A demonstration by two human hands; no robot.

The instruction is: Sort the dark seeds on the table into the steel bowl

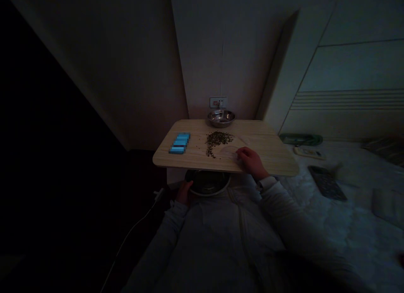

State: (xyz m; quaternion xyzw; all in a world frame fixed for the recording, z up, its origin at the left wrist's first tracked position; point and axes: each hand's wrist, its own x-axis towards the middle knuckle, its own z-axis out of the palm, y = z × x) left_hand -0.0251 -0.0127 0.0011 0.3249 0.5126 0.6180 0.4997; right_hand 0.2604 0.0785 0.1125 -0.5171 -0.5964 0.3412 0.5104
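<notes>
My right hand point(251, 160) rests on a small wooden table point(271, 152), fingers curled at the near edge of a flat clear sheet or lid point(229, 150). Just left of that hand lies a pile of small dark green bits point(217, 140). My left hand point(184, 192) grips the rim of a metal bowl point(207, 183) held below the table's front edge, against my lap. The room is very dark and the fingers show only faintly.
A second metal bowl point(221, 117) stands at the table's back edge under a wall socket point(218, 102). Several blue blocks point(180, 143) lie in a row at the table's left. A bed with a remote point(326, 182) is on the right; a cable point(132, 234) runs down left.
</notes>
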